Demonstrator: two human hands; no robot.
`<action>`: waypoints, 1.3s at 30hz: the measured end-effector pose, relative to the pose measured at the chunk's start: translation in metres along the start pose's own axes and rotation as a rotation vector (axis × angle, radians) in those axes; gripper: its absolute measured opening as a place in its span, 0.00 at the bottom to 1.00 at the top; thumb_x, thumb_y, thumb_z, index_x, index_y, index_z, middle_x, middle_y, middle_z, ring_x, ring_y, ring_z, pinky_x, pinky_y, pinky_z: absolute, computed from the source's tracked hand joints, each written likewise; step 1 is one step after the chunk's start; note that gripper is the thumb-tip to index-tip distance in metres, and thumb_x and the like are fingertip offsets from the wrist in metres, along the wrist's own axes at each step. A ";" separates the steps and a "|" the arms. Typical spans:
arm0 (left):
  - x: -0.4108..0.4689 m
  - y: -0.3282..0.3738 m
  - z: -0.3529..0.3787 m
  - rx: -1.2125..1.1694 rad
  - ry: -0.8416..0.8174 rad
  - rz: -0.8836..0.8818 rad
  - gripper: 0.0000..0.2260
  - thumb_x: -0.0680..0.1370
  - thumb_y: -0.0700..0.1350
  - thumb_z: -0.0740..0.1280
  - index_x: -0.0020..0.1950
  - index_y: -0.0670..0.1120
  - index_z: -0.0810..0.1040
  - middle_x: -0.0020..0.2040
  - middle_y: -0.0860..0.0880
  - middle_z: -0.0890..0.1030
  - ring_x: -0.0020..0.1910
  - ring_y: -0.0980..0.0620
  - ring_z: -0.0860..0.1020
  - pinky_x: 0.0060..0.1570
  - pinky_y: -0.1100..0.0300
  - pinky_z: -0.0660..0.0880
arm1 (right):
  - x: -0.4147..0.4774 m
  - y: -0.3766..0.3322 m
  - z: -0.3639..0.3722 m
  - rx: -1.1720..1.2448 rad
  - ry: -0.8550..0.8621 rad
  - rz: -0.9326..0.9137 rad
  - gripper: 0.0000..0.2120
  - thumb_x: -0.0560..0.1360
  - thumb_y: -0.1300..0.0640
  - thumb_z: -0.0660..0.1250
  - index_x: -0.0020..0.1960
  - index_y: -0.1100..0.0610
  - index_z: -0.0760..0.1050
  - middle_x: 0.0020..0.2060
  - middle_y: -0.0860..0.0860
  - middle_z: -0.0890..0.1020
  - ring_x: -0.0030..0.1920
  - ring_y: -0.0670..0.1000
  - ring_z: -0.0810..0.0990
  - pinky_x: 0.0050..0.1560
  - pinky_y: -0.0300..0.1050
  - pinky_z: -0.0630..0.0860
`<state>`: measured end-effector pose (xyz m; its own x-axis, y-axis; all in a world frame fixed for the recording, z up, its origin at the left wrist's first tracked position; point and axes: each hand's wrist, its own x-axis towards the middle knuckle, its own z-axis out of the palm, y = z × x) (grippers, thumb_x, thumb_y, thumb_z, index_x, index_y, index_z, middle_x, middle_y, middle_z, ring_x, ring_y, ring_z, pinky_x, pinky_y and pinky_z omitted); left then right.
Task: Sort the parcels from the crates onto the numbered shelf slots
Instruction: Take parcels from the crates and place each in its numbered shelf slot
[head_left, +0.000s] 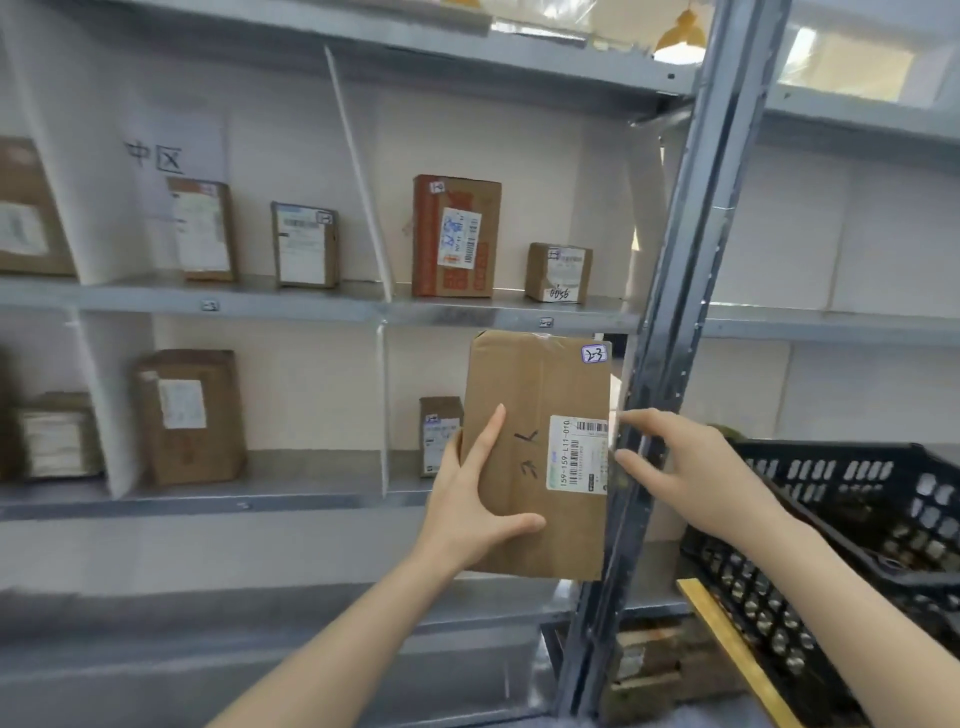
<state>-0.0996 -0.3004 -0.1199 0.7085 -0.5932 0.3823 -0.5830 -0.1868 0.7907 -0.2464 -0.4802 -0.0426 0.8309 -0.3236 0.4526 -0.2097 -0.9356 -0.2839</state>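
Our left hand (475, 499) grips the parcel (519, 374) by its left edge, with the thumb laid across the lower front, the forefinger stretched up the face and the other fingers out of sight behind. Our right hand (691, 473) reaches in from the right, its thumb and forefinger tips meeting the parcel's right edge. We cannot tell whether they clamp it or only touch it.

We hold the parcel upright in the air before the shelf (311, 304), its top just under the middle board and close beside the grey upright post (675, 312). A handwritten sticker (595, 354) in its top right corner reads 23, and a barcode label (576, 452) sits lower right. Behind its left edge stands a small parcel (439, 436) in the lower slot. On the board above stand a red box (456, 236) and a small brown box (558, 273). A black crate (857, 519) sits to our right.
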 end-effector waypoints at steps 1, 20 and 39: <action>-0.007 -0.004 -0.009 0.010 0.019 -0.014 0.52 0.62 0.56 0.81 0.70 0.78 0.46 0.77 0.49 0.56 0.76 0.48 0.58 0.73 0.46 0.62 | -0.001 -0.007 0.006 0.012 -0.013 -0.008 0.23 0.78 0.50 0.66 0.72 0.51 0.68 0.66 0.47 0.76 0.65 0.47 0.74 0.64 0.44 0.71; -0.069 -0.122 -0.226 0.125 0.225 -0.099 0.53 0.61 0.56 0.81 0.70 0.78 0.47 0.79 0.46 0.51 0.78 0.53 0.50 0.73 0.52 0.57 | 0.052 -0.206 0.140 0.101 -0.130 -0.224 0.24 0.78 0.48 0.65 0.72 0.48 0.67 0.66 0.46 0.76 0.66 0.50 0.74 0.63 0.50 0.73; -0.028 -0.239 -0.275 0.090 0.126 -0.111 0.53 0.62 0.54 0.81 0.73 0.74 0.49 0.78 0.44 0.53 0.78 0.52 0.50 0.70 0.58 0.54 | 0.108 -0.274 0.253 0.175 -0.187 -0.116 0.31 0.77 0.53 0.67 0.76 0.53 0.59 0.69 0.50 0.73 0.67 0.50 0.72 0.64 0.47 0.70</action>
<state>0.1292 -0.0240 -0.1877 0.8113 -0.4634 0.3565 -0.5279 -0.3184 0.7874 0.0311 -0.2230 -0.1298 0.9282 -0.1688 0.3316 -0.0287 -0.9210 -0.3884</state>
